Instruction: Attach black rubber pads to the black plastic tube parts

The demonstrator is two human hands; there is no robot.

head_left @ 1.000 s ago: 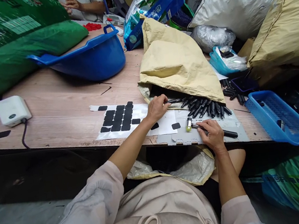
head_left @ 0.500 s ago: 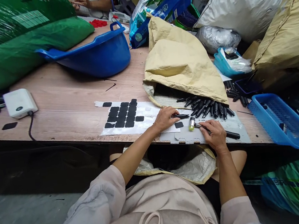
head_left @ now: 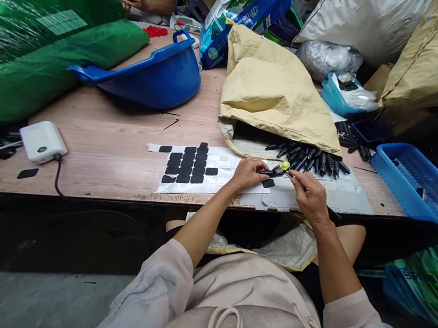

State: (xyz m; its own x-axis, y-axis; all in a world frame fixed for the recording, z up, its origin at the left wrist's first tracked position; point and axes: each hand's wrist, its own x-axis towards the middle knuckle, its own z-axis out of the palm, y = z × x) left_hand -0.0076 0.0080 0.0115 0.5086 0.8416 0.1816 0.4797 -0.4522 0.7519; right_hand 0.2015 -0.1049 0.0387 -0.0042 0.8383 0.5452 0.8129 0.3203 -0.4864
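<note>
Hammer point(head_left: 285, 165) head swings up and left since earlier frame, from grey board point(head_left: 346, 194) to far end of slim black piece point(head_left: 272, 172). Right grip point(head_left: 312, 196) closed round hammer shaft; cannot tell whether head touches piece. Left grip point(head_left: 248, 174) narrow, pinching slim black piece at fingertips. Beyond right grip: black pile point(head_left: 318, 161) at mouth of tan sack point(head_left: 269, 87). Left of left grip: white sheet point(head_left: 220, 182) with dark patches point(head_left: 187, 164) on table point(head_left: 122, 166). Well right of right grip: blue basket point(head_left: 393, 184).

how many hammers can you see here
1: the hammer, held in the right hand, near the black part in the left hand. Others could be hidden behind the sacks.
</note>
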